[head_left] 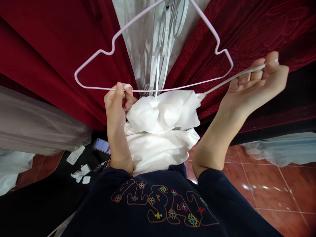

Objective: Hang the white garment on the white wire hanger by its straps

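Note:
A pale pink clothes hanger hangs in front of me, its lower bar running across the view. My left hand is closed in a pinch at that bar, left of the middle. A small white bit shows at its fingertips; I cannot make out what it is. Below the bar droops a bunched white cloth garment, its folds lying down toward my lap. A thin white tie stretches from the garment's upper right corner up to my right hand. The fingers of that hand are curled around the tie's far end.
Dark red curtains hang on both sides, with white metal scrollwork between them. On a black surface at lower left lie a lit phone, a white charger and small white items. Reddish floor tiles show at right.

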`<state>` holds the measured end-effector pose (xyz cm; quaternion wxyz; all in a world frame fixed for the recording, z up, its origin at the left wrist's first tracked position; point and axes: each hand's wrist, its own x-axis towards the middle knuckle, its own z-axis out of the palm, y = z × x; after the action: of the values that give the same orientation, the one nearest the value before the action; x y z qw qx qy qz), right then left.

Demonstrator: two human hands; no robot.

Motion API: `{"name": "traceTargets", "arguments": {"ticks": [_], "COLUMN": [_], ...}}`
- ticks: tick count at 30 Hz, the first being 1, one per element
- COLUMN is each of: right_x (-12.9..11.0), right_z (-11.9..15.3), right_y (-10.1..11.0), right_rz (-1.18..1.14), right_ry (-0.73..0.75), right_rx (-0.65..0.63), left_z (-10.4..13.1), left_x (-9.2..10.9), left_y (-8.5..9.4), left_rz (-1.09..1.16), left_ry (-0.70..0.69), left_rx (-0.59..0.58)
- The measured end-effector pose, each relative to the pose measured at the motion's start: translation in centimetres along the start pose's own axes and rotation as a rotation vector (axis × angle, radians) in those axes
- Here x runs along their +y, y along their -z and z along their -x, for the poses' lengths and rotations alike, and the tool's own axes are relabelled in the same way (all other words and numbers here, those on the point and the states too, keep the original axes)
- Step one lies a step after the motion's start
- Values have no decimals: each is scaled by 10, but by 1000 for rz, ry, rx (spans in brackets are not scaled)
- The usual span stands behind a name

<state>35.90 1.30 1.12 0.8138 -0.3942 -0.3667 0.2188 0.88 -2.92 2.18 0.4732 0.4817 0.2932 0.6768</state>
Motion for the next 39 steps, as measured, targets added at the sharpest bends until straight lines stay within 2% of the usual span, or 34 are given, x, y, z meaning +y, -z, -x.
{"name": "traceTargets", "arguments": {"ticks": [1,2,3,5,7,9,11,14,17,23,27,29,31,35,39], "right_x": [-5,-12,-20,-33,-38,-34,-26,-17,-17,-15,-11,-11,-12,-14,-14], "right_z": [12,26,42,69,88,96,98,96,95,94,95,96,98,101,101], "right_y": [-6,-15,-26,-47,-60,-63,-61,-55,-50,-46,-47,-49,-51,-56,-57], "right_rz": [-78,-85,-42,69,163,238,268,259,263,236,219,242,274,235,195], "right_ry": [43,119,177,202,139,59,16,34,75,30,57,52,42,56,57], "right_rx": [165,217,175,-8,-255,-487,-600,-540,-445,-417,-385,-369,-365,-373,-369], "left_z": [0,0,1,1,1,1,2,4,5,1,-4,-5,-5,-4,-8], "left_x": [0,1,1,1,2,3,5,7,6,-11,-24,-26,-25,-19,-17], "left_y": [0,-1,-1,-3,-3,-4,-4,-2,3,31,56,66,71,73,65], "left_rz": [-2,-4,-4,7,19,16,-11,-38,0,-77,-149,-154,-136,-139,-182], "left_ry": [8,14,19,34,45,47,54,69,17,-322,-530,-574,-555,-515,-655], "left_rx": [-4,-9,-12,-23,-33,-26,-15,-18,33,316,376,413,441,384,349]}}
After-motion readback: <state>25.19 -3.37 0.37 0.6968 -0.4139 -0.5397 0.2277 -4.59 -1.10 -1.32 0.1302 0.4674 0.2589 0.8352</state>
